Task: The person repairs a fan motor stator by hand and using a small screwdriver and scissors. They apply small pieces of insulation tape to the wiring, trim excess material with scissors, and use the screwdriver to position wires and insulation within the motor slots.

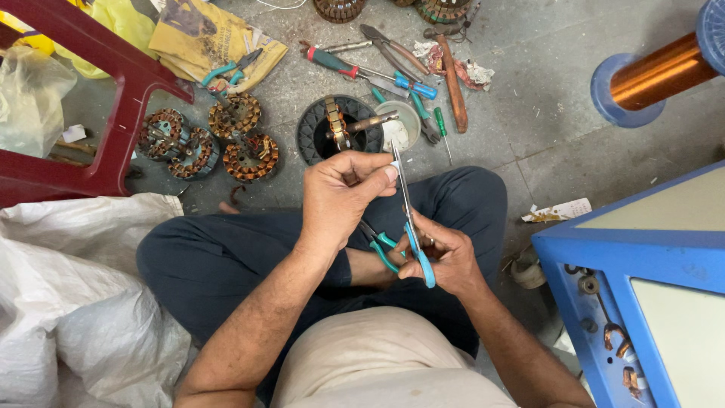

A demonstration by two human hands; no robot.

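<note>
I sit cross-legged on a concrete floor. My right hand (445, 257) grips the blue handles of long-bladed scissors (408, 219), whose blades point away from me. My left hand (343, 193) is closed with the thumb and fingers pinched at the blade tips; whatever it pinches is too small to make out. Green-handled pliers (377, 245) lie on my lap between the two hands.
On the floor ahead lie a black round stator (313, 132), a small white cup (400, 125), several copper-wound stators (226, 143), screwdrivers (340, 64), pliers (393, 49) and a hammer (453, 83). A maroon stool (113, 75) and white sacks (83, 287) are left, a blue machine (642, 279) and copper wire spool (657, 75) right.
</note>
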